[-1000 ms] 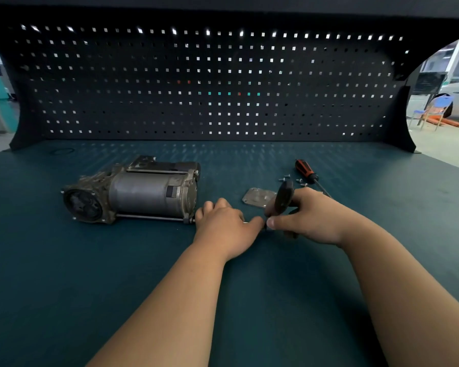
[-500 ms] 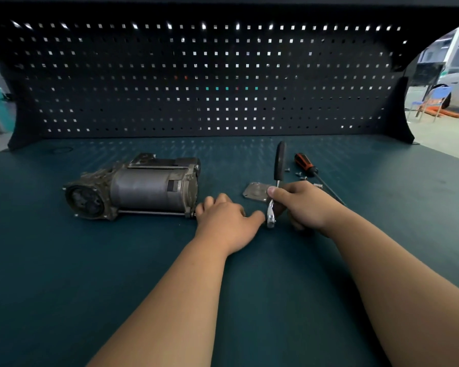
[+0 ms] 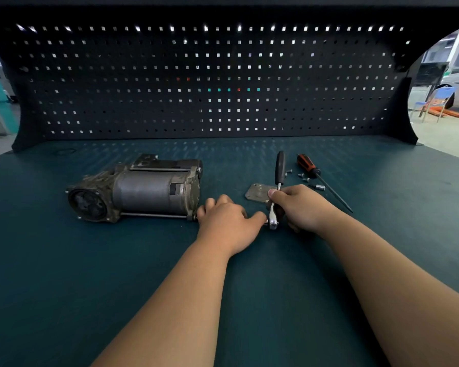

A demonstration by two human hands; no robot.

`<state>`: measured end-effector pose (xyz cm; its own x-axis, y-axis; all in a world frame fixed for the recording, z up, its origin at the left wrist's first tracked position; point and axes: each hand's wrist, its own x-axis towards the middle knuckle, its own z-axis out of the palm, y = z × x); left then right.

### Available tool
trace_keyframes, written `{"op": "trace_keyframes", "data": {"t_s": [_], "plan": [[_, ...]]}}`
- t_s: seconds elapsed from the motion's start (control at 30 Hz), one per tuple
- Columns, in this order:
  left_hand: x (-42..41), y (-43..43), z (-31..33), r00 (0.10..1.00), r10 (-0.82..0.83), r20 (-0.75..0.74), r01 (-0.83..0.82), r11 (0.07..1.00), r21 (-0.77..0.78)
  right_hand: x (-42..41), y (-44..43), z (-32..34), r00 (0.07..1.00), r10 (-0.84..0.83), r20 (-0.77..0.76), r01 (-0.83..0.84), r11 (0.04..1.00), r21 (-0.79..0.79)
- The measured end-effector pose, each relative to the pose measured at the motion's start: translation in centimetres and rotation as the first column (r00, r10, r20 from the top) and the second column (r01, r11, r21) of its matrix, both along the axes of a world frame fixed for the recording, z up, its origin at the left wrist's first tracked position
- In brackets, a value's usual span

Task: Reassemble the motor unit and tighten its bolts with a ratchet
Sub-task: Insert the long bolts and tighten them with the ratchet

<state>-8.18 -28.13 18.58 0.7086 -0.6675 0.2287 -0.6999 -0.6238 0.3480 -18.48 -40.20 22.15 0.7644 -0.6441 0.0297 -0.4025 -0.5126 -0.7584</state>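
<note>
Motor unit (image 3: 141,190) lies on its side on the left of the dark green tabletop (image 3: 104,274). Just right of it rests the left hand (image 3: 225,218), knuckles up, fingers curled at the motor's end, thumb reaching the ratchet's head; whether its grip holds anything cannot be told. The right hand (image 3: 300,207) has its grip closed round the ratchet (image 3: 279,170) at the shaft, black handle pointing away. Behind lie a metal plate (image 3: 257,193), loose screws (image 3: 302,177), a socket (image 3: 319,187) and a screwdriver (image 3: 310,168). A black pegboard (image 3: 210,83) backs the tabletop; a blue chair (image 3: 440,99) stands beyond it on the right.
</note>
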Motion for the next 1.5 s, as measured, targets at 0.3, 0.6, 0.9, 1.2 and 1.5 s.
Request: {"op": "trace_keyframes", "data": {"t_s": [0.3, 0.6, 0.9, 1.2, 1.5], "plan": [[-0.1, 0.1, 0.1, 0.998, 0.002, -0.059, -0.008, 0.994, -0.107, -0.3, 0.1, 0.0, 0.999, 0.029, 0.032, -0.028, 0.999, -0.018], [-0.1, 0.2, 0.4, 0.998, 0.002, -0.056, -0.006, 0.998, -0.061, -2.5, -0.1, 1.2, 0.964, 0.259, 0.061, -0.250, 0.961, -0.121], [-0.4, 0.6, 0.7, 0.996, -0.010, -0.093, -0.001, 0.993, -0.122, -2.7, -0.2, 1.5, 0.951, 0.287, 0.115, -0.287, 0.958, -0.021], [-0.3, 0.7, 0.3, 0.993, -0.049, -0.108, 0.020, 0.968, -0.251, -0.7, -0.4, -0.1, 0.983, 0.059, 0.172, -0.082, 0.988, 0.131], [0.1, 0.3, 0.2, 0.998, -0.046, -0.035, 0.043, 0.996, -0.078, 0.0, 0.1, -0.2, 0.998, -0.026, 0.062, 0.024, 0.999, 0.034]]}}
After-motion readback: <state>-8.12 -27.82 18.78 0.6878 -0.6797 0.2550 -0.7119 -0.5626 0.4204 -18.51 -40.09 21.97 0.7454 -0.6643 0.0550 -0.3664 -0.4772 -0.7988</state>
